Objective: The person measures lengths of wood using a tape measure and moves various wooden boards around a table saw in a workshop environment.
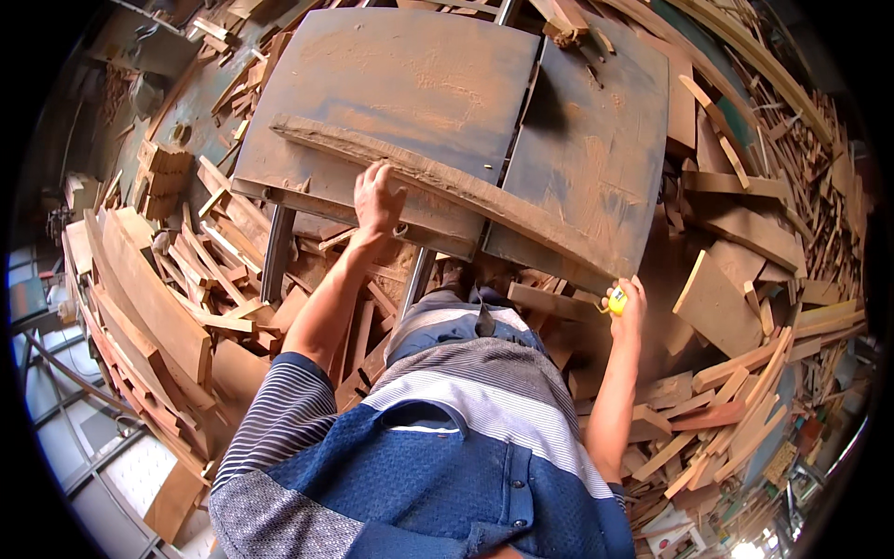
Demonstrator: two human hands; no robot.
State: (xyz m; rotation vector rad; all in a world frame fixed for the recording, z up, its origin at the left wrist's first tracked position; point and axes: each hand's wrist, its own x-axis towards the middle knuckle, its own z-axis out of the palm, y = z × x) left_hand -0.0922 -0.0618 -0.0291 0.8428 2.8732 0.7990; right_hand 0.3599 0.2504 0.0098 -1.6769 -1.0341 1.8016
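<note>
A long rough-edged wooden plank point(447, 180) lies slantwise across a dusty metal machine table point(419, 70). At its near edge, left of the middle, my left hand point(376, 200) touches the wood with its fingertips, the thumb held apart. My right hand point(633, 303) is closed around a yellow tape measure point(617, 299) beside the plank's right end. Whether any tape is drawn out along the wood cannot be made out.
A narrow gap point(523, 112) divides the table top. Curved boards point(158, 307) stand stacked at the left. Offcuts point(223, 256) pile up left of the table, and more scrap wood point(717, 419) covers the right side. A wood block point(562, 20) sits at the far edge.
</note>
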